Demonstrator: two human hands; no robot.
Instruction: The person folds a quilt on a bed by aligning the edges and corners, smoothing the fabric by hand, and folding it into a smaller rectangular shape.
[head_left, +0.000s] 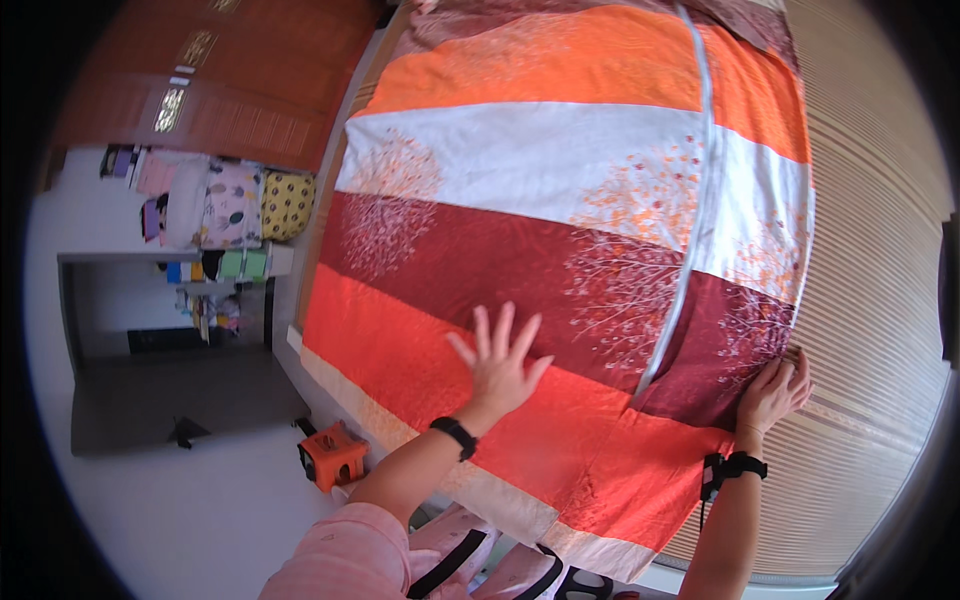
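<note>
A duvet cover (487, 225) lies spread before me, with orange, white, maroon and red bands and a printed tree pattern. A pale grey strip (694, 217), perhaps a zip, runs lengthwise near its right side. My left hand (501, 367) is spread over the red and maroon bands, fingers wide apart and holding nothing. At the right edge of the cover, my right hand (774, 391) has its fingers curled on the maroon fabric, pinching the border. Both wrists wear black straps.
Under the cover is a striped beige mat (870, 300) on the bed. An orange plastic stool-like object (334, 456) stands on the floor at left. Folded bedding (232, 199) is piled beyond, near a brown wooden wardrobe (247, 82) and a dark doorway (172, 307).
</note>
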